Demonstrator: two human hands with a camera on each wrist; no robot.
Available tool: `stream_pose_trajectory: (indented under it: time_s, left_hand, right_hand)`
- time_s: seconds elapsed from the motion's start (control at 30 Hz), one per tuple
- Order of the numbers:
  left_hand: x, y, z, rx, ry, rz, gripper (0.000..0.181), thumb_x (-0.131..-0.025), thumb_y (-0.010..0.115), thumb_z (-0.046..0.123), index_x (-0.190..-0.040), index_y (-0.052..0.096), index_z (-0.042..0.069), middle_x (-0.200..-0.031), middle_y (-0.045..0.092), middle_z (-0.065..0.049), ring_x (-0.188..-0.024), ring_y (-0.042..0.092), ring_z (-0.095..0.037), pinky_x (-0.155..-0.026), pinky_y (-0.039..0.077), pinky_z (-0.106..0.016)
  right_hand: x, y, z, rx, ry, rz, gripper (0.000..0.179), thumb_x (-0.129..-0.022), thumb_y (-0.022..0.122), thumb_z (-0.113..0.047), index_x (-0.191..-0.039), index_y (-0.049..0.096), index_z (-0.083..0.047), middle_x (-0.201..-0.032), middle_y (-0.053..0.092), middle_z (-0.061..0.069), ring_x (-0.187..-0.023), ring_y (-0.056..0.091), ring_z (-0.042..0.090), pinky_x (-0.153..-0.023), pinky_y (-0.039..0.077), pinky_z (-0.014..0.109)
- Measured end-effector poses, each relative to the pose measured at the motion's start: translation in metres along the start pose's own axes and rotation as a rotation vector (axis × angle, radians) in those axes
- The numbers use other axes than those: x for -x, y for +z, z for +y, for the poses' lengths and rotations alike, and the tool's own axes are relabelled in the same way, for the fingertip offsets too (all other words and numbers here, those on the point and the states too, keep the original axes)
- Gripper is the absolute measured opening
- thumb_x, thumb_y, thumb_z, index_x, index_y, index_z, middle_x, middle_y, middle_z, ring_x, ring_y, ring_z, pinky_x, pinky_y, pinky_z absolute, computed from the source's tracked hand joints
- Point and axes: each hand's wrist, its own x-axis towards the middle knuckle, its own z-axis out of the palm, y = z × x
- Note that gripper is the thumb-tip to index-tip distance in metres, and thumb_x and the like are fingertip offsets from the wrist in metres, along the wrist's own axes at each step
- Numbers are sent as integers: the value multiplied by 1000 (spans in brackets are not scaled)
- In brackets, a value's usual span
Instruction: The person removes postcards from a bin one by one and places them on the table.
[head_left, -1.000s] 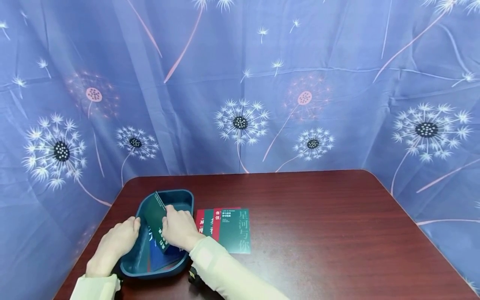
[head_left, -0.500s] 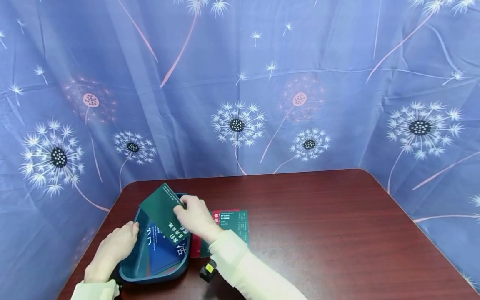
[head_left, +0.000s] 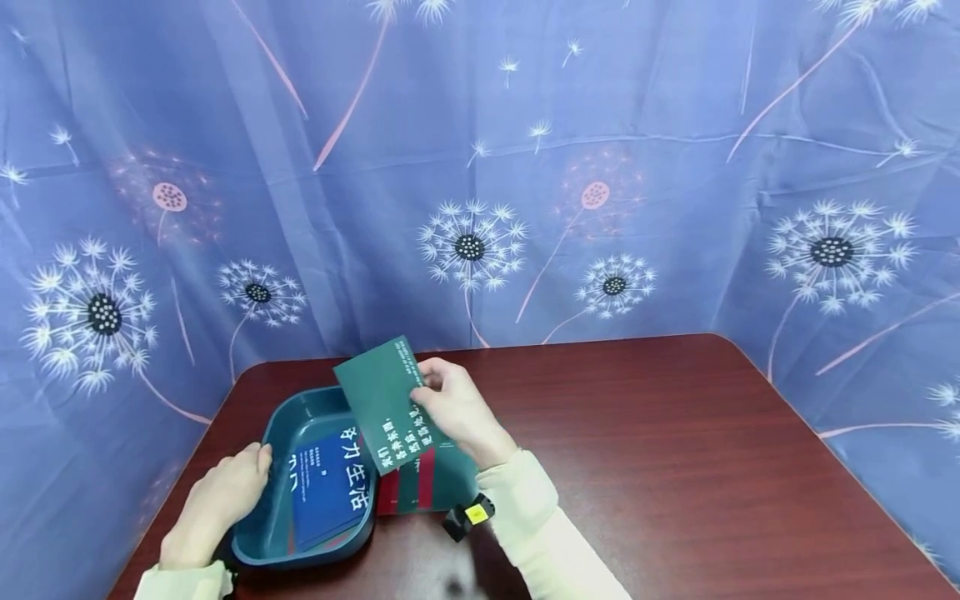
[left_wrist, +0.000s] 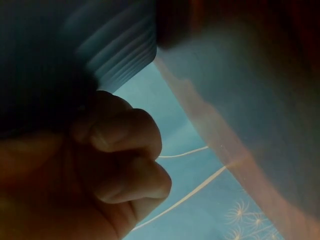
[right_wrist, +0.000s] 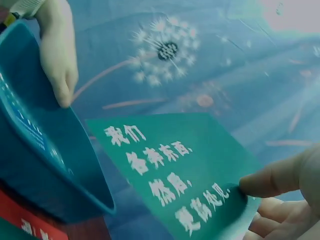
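My left hand (head_left: 225, 496) grips the left rim of a dark teal plastic basin (head_left: 306, 403); in the left wrist view its curled fingers (left_wrist: 132, 130) lie against the basin's ridged side. Inside the basin lies a blue card (head_left: 330, 492) with white lettering, over other cards partly hidden. Between thumb and fingers, my right hand (head_left: 465, 412) pinches the edge of a green card (head_left: 378, 392) with white Chinese writing. That card is tilted in the air, above the basin's right rim and the cards on the table. The right wrist view shows the thumb on its printed face.
Overlapping red and green cards (head_left: 456, 483) lie on the table just right of the basin, partly covered by my right hand and the held card. The reddish-brown table (head_left: 637, 467) stretches to the right. A blue dandelion-print curtain (head_left: 525, 167) hangs behind it.
My right hand has lifted the green card out of the basin and carried it right, toward the cards on the table. The blue card is uncovered. My left hand keeps its hold on the rim.
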Motion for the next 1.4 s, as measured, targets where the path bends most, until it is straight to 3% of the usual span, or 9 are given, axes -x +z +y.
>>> stream_pose_trajectory:
  time_s: [0.17, 0.3, 0.4, 0.5, 0.6, 0.73, 0.97, 1.4]
  left_hand:
    - [0, 0, 0, 3, 14, 23, 42, -106, 30, 27, -108, 55, -7, -94, 61, -27, -88, 61, -47, -70, 47, -61]
    - [1, -1, 0, 3, 6, 15, 44, -106, 29, 27, -111, 54, -8, -97, 61, -30, -90, 60, -49, -71, 46, -61]
    - [3, -1, -1, 2, 2, 12, 44, -106, 29, 27, -112, 54, -9, -99, 61, -31, -90, 60, -50, -72, 46, -62]
    - [5, -1, -2, 1, -2, 10, 43, -106, 30, 26, -111, 54, -9, -97, 61, -31, -88, 61, -48, -71, 46, -62]
    - [5, 1, -3, 2, -1, 17, 43, -106, 30, 27, -109, 55, -8, -94, 61, -29, -84, 61, -47, -70, 46, -61]
    - [4, 0, -3, 4, -2, 31, 44, -106, 30, 28, -110, 54, -8, -96, 60, -31, -86, 61, -48, -71, 46, -62]
    - [3, 2, 1, 13, -5, 43, 42, -106, 31, 27, -112, 54, -7, -97, 61, -30, -86, 61, -47, -70, 46, -62]
    - [1, 3, 0, 5, 4, 84, 41, -106, 33, 26, -114, 53, -9, -99, 59, -34, -87, 60, -49, -74, 46, -64]
  right_hand:
    - [3, -27, 10, -63, 77, 7, 13, -91, 57, 1, -104, 60, 3, -81, 62, 9, -64, 61, 15, -54, 49, 27]
    - [6, -50, 20, -217, 178, -15, 7, -93, 57, -3, -99, 55, 1, -83, 61, 9, -66, 62, 17, -56, 51, 30]
    - [7, -68, 32, -309, 211, 29, 8, -95, 56, -4, -98, 51, 1, -81, 58, 9, -62, 60, 16, -57, 52, 32]
    - [10, -82, 47, -248, 237, 95, 9, -94, 56, -4, -100, 51, 1, -70, 50, 4, -49, 47, 11, -48, 43, 26]
    - [13, -92, 60, -123, 278, 115, 10, -91, 56, -2, -99, 52, 2, -65, 50, 3, -45, 45, 10, -45, 43, 24]
    - [14, -97, 72, -56, 323, 73, 8, -89, 56, 0, -94, 52, 4, -73, 62, 10, -57, 63, 16, -56, 56, 33]
    - [15, -98, 84, 49, 380, 54, 8, -90, 59, -1, -92, 54, 4, -76, 61, 12, -58, 64, 18, -59, 57, 36]
    - [17, -90, 98, 102, 397, 73, 9, -87, 59, 1, -89, 51, 2, -75, 60, 12, -58, 62, 17, -57, 56, 34]
